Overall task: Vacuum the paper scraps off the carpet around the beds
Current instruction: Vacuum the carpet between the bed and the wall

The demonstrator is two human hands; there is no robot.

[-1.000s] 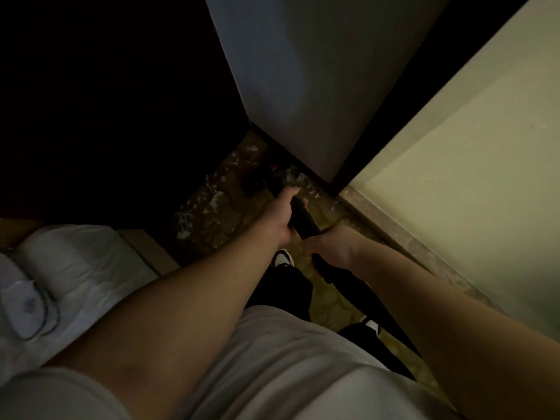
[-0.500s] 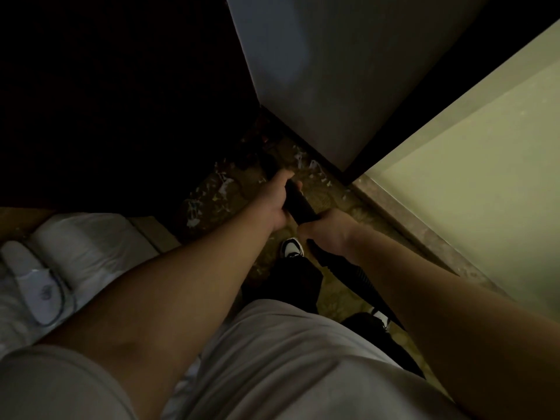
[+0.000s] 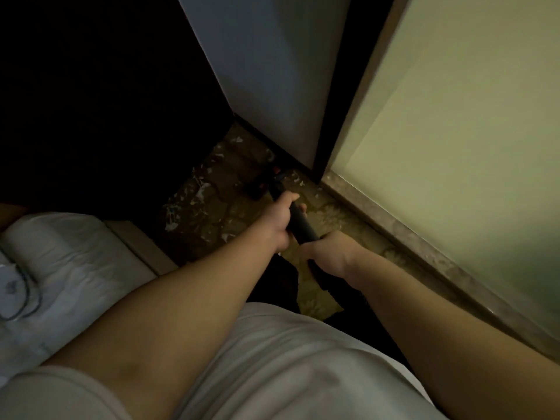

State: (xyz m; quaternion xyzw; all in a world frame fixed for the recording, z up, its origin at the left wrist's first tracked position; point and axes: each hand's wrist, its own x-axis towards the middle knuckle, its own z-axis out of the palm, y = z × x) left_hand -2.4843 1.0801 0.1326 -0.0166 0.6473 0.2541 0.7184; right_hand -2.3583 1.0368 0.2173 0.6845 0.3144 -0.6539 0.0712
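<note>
Closest to me, my pale shirt (image 3: 272,359) fills the bottom, and both bare forearms stretch forward and meet on the black vacuum wand (image 3: 301,225). My right hand (image 3: 328,256) is at the wand's near end, back of the hand up, fingers curled under and clamped round the tube. My left hand (image 3: 277,221) is just ahead of it, higher up the wand, wrapped tight round it, thumb on top. The two hands are almost touching.

The wand slants away from me and down to the floor. Its far tip goes into shadow, so I can't make out the nozzle clearly.

Under the wand there's patterned brownish carpet (image 3: 233,213). White paper scraps (image 3: 201,189) are scattered to the left of the wand, and a few more lie around its far tip.

Further left of the wand is the bed (image 3: 75,262) with white bedding, and a dark cable (image 3: 27,301) looped on it.

Right of the wand, a stone sill (image 3: 394,234) runs along the carpet, with a pale green panel (image 3: 454,147) rising from it. Beyond the wand's tip stands a grey-white panel (image 3: 272,71), and left of that it's all darkness.
</note>
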